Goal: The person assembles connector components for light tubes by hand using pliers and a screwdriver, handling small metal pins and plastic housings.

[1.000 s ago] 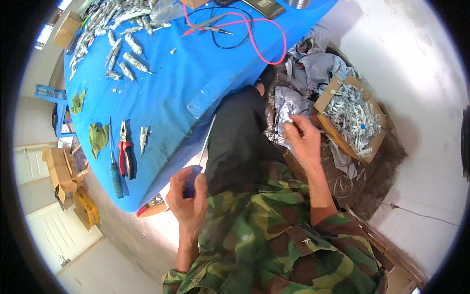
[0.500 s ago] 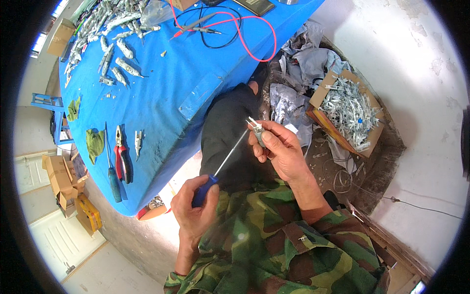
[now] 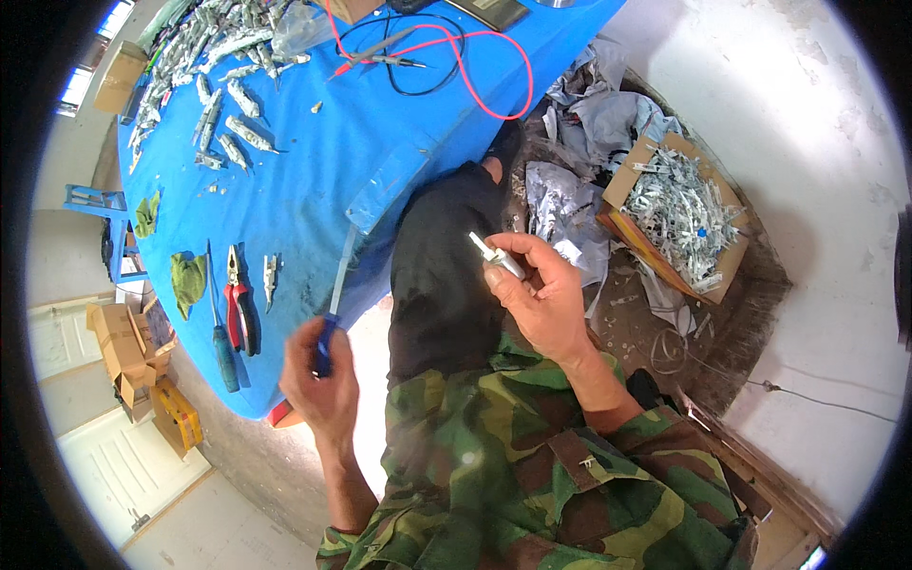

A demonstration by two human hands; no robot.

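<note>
Left hand (image 3: 321, 385): closed round the handle of the blue screwdriver (image 3: 330, 330), slightly blurred. Shaft points far, its tip end seen against the near right edge of the blue-covered desk (image 3: 309, 176); contact with the cloth cannot be judged.

Right hand (image 3: 540, 299): pinching a small white part (image 3: 493, 255) between thumb and fingers, prong end pointing far and left. Part is in front of the dark trouser leg (image 3: 432, 275), right of the desk edge. Screwdriver and part well apart.

Desk, near left: pliers (image 3: 236, 299) with red-black handles, jaws pointing far. Just left of them, teal screwdriver (image 3: 224, 356), handle near, shaft far. Just right of them, one loose part (image 3: 271, 277). Farther left, green rag (image 3: 188, 282); a second rag (image 3: 146, 216) beyond it, toward the left edge.

Desk, far left: heap of grey-white parts (image 3: 223, 40), several single ones lying on its near side. Right of the heap, a red lead (image 3: 464, 71) and a black lead (image 3: 459, 59), crossing.

Right of the desk, on the floor: grey bags (image 3: 613, 123); beside them a carton (image 3: 619, 180) filled with white pieces (image 3: 682, 217).
</note>
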